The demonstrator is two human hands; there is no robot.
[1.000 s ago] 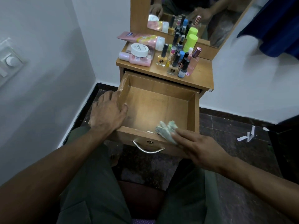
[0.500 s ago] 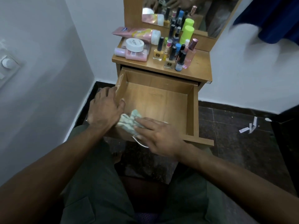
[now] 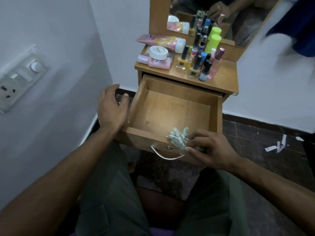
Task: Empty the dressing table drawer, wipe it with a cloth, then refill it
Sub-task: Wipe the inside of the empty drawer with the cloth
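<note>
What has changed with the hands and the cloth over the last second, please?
The right hand swept the cloth left along the drawer's front edge, then back to the right. The left hand came off the drawer's left wall and now hovers beside it. The drawer stays empty, and the bottles stay on top.

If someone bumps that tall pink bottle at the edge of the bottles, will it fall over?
Probably. The pink bottle looks tall and narrow with a big cap, so it may tip easily. It stands close to the nail polish bottles, so it might knock some down. It looks see-through, perhaps glass, so maybe breakable.
</note>
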